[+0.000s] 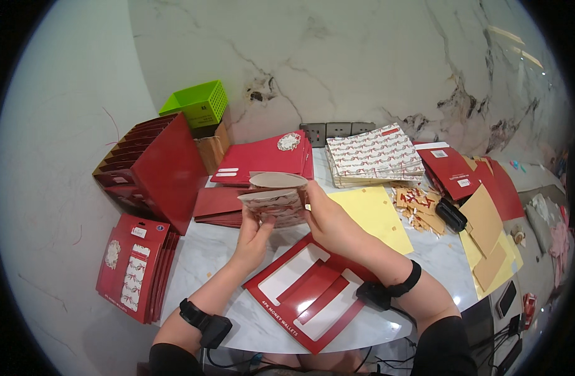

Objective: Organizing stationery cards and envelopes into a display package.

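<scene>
Above the middle of the white, grey-veined table (203, 269), a small bundle of paper wallets (280, 202) is held up in both hands, its flat faces printed with a red-and-grey pattern and its plain, pale upper edges bowed apart into rounded lips. The left hand (255, 237) grips the lower left corner, thumb laid against the patterned face; the right hand (325, 216) is closed on the right edge.

Just below, nearer the body, lies a glossy red card sleeve (309, 282) with stepped cut-outs showing a white inner surface. Behind the wallets are smooth red cards (256, 156), the top one bearing a lacy round medallion. To their right sits a thick, squared pile of patterned wallets (375, 153), then a matte yellow sheet (370, 219), curled paper scraps (419, 210) and a rounded black object (451, 216).

On the left stand a red box with dividers (169, 169), a perforated lime-green plastic basket (203, 103) behind it, and a leaning stack of red packs (134, 269) in front.
</scene>
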